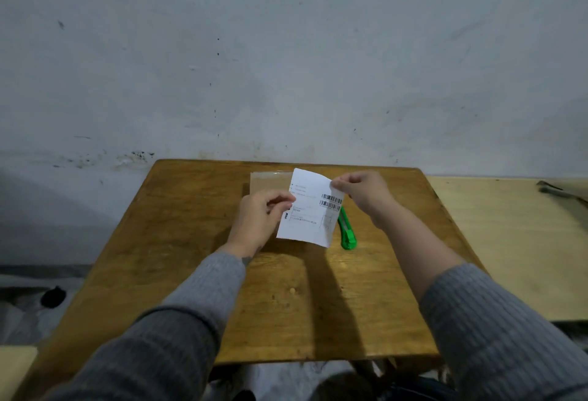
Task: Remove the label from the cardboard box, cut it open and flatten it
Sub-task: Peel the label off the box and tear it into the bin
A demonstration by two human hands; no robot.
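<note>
Head view: label [310, 209] off, held above the cardboard box [270, 182].
We pinch it in both hands, left [259, 219] and right [362, 192]; next we need the green cutter [346, 232].

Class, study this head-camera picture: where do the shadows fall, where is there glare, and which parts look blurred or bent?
Head view: dark shadows of the arms run toward the viewer across the table; a faint sheen shows on the wood below the label; the grey sleeves at the bottom are blurred; the table's edges splay and bow from the wide-angle lens.
</note>
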